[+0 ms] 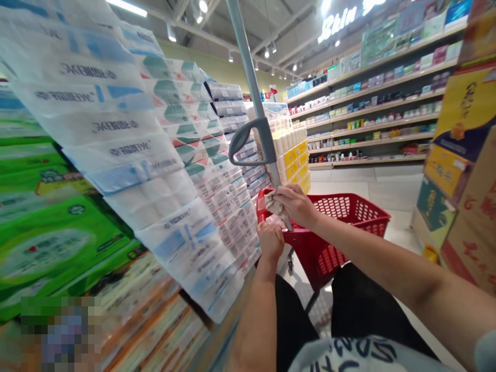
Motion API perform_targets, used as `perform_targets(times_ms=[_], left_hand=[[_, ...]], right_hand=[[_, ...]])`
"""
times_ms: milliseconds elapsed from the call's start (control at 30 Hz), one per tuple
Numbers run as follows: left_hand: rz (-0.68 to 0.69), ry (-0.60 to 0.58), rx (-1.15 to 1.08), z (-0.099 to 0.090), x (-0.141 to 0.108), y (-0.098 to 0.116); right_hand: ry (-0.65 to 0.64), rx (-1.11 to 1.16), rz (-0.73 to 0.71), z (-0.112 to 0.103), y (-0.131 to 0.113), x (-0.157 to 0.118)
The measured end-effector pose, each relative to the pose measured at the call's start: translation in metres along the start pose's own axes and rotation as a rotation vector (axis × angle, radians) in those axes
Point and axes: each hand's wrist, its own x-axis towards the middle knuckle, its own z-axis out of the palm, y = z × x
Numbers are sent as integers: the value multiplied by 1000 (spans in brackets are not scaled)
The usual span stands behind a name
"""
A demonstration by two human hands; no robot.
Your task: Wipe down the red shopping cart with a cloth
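Observation:
My right hand is closed on a crumpled, pale greenish cloth, pressed against a grey metal pole. A grey plastic loop handle is fixed on the pole above it. Just below, my left hand is closed in a fist at the near edge of a red shopping cart. Something pale pink shows by its fingers, too small to make out. The pole slants up to the left from the cart's near edge; its lower end is hidden.
White packs of tissue rolls rise in a tall stack on the left, beside green packs. Shelves of small boxes and bottles line the back wall. Yellow and brown cartons stand on the right.

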Motion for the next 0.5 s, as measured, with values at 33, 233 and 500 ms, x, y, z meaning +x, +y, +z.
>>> perform_targets(times_ms=[33,233,500], left_hand=[[7,-8,3,0,0,0],[-74,-10,-29,-1,0,-1],[-58,-23,-33,-3,0,-1]], right_hand=[[-13,2,-6,0,0,0],[161,1,103,-9,8,28],[-80,-41,25,-4,1,11]])
